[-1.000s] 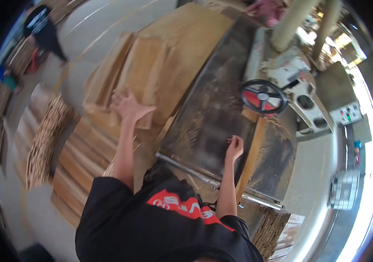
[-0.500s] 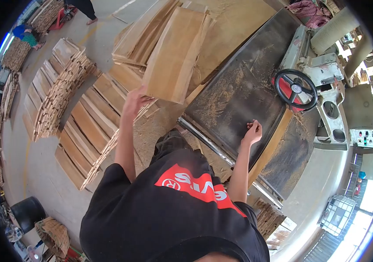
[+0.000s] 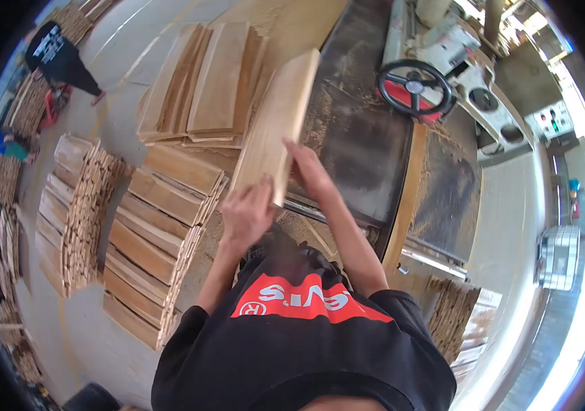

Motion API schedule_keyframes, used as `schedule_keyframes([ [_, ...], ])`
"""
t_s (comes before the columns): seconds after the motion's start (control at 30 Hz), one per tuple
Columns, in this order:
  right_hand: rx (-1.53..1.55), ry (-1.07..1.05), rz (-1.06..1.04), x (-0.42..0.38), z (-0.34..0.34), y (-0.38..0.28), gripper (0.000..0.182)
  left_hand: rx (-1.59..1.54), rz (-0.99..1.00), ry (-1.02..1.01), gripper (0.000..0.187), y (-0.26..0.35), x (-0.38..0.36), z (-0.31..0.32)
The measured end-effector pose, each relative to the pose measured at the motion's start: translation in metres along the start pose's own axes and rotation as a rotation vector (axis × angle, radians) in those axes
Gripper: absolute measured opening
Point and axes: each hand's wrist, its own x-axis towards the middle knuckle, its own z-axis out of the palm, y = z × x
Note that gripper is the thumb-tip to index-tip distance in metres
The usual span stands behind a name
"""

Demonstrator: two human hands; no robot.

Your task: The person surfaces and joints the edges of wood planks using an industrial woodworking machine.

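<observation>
Both of my hands are on a long pale board [image 3: 275, 120], which is tilted up in front of my body. My left hand [image 3: 248, 212] is closed on its near end. My right hand [image 3: 311, 171] grips the board's right edge, a little farther up. Just left of the board lies a pile of wide boards [image 3: 217, 82]. The dark, sawdust-strewn machine table [image 3: 361, 144] is to its right.
A handwheel [image 3: 414, 87] stands on the machine at the upper right, with a control panel [image 3: 554, 122] beyond. Stacks of boards [image 3: 159, 236] lie on the floor at left. Another person [image 3: 59, 58] is at the upper left.
My right hand has moved left from above the machine table onto the board. The board has come nearer and turned partly on edge. The view has shifted, and more of the other person shows.
</observation>
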Motion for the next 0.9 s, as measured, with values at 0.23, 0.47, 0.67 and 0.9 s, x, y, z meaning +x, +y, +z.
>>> schedule_keyframes([
  [0.23, 0.231, 0.357, -0.311, -0.061, -0.044, 0.094, 0.036, -0.105, 0.122, -0.303, 0.101, 0.028, -0.026, 0.0],
  [0.47, 0.23, 0.43, -0.322, -0.125, -0.096, 0.171, 0.041, -0.391, -0.135, -0.444, 0.138, 0.032, -0.089, 0.055],
  [0.67, -0.177, 0.837, -0.229, -0.162, -0.11, 0.168, 0.039, -0.455, 0.126, -0.327, 0.133, 0.054, -0.096, 0.096],
  [0.9, -1.069, 0.953, -0.622, -0.185, -0.099, 0.129, 0.047, -0.437, 0.198, -0.302, 0.121, 0.09, -0.077, 0.134],
])
